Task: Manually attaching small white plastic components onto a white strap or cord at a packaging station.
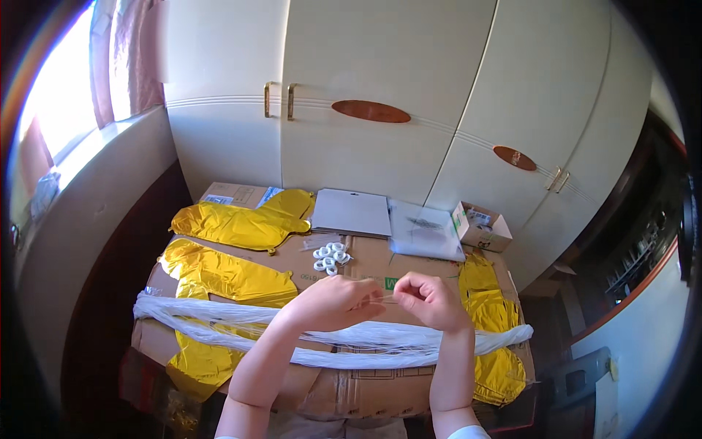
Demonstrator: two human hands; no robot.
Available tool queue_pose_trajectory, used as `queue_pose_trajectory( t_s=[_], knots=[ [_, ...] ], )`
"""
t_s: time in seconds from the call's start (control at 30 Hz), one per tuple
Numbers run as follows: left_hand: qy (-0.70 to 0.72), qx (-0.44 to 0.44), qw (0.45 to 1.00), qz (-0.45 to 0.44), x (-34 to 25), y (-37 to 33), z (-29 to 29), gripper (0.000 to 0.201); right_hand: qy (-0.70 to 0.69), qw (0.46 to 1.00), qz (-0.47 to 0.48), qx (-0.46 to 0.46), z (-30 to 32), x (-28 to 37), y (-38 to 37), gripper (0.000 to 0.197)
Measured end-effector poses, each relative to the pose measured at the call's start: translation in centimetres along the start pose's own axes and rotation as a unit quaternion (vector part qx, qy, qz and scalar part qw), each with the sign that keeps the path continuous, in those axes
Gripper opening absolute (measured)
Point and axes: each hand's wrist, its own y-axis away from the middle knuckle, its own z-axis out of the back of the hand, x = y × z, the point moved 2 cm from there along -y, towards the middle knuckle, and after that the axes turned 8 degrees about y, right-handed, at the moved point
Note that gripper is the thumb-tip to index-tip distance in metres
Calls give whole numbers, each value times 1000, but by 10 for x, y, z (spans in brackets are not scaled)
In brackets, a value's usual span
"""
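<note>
My left hand (352, 301) and my right hand (431, 298) are raised close together above the middle of the cardboard-covered table. Both have their fingers pinched, and a thin, pale, see-through strand (387, 298) runs between them. Its exact kind is too fine to make out. Below my wrists a long bundle of white string (395, 358) lies across the table from left to right. Just beyond my left hand sits a cluster of small white ribbon rolls (331, 257). Several thin clear pieces (319, 241) lie beside the rolls.
Yellow foil balloons (227, 271) lie flat on the left, and another yellow foil balloon (493, 311) on the right. At the back are a flat white board (352, 213), clear plastic bags (424, 230) and a small open carton (485, 228). Tall cream cabinets (373, 51) stand behind.
</note>
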Motion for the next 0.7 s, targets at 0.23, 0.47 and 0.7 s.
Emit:
queue_pose_trajectory(
  t_s=[0.23, 0.47, 0.7],
  knots=[
    [270, -125, 952, -66, 0, 1, 6, 13, -60, 992, 50, -98, 7, -3, 6, 6],
    [387, -132, 898, -162, 2, -6, -6, 14, -231, 963, 138, 2, -42, -1, -8, 29],
    [448, -168, 868, -131, -1, -4, -8, 16, -278, 945, 158, 62, -32, -22, -12, 26]
  ],
)
